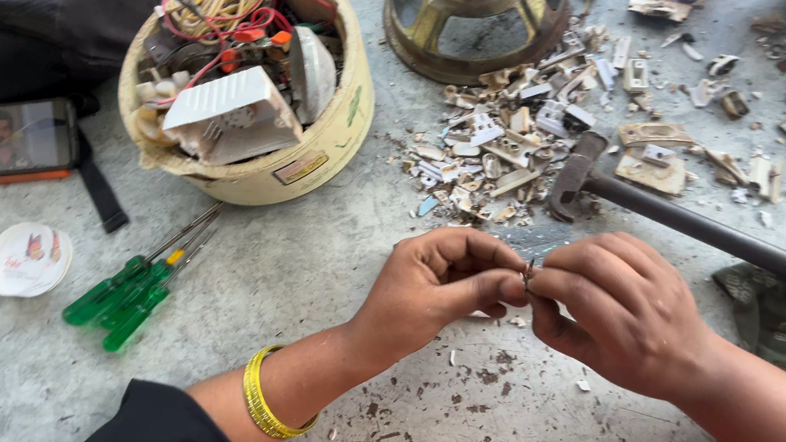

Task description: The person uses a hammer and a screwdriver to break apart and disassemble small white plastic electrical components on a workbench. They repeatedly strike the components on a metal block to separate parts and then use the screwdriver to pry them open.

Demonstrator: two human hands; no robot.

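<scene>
While green-handled screwdrivers [133, 291] lie well left of the fingers, the left hand [435, 286] and right hand [617, 309] meet, fingertips pinched narrow on a tiny metal piece [529, 272] between them. Beyond the fingers rest broken white plastic scraps [501, 154] and a dark-handled hammer [579, 174].

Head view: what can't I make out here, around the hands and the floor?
- Small metal piece: pinched between left hand and right hand; too small, fingers cover most.
- Dark long-handled hammer: handle runs off the right edge.
- Rusty round metal frame: cut by the top edge.
- Cream plastic tub of wires and scrap: lower contents buried under the top layer.
</scene>
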